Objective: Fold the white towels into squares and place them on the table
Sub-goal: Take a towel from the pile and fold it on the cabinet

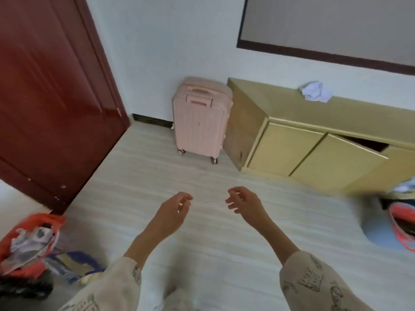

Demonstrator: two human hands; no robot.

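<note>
The towel point(316, 94), a white crumpled heap, lies on top of the long yellow cabinet point(292, 140), near the wall side of that top and well apart from both hands. No table shows here, unless the cabinet top serves as one; I cannot tell.

Taking things by size around the cabinet: the pale floor point(202, 243) spreads out wide in front of it, bare in the middle, so there looks to be plenty of room to walk up. The dark red door point(51, 97) stands far off to its left. The pink suitcase point(199, 120) stands upright just beside the cabinet's left end. One cabinet door point(336, 156) hangs tilted open (a corner to mind when stepping close). A red bag point(29, 241) of scraps sits well off to the left, near the camera.

The left hand point(173, 214) and right hand point(244, 205) hang over the floor in front of the cabinet, fingers loosely curled and apart, holding nothing.

The cloth looks light, soft and limp, so it should sag and shift rather than keep a crease. A fair guess is to pinch two corners of one edge, shake it flat, then fold on the cabinet's flat top, away from the front edge.
</note>
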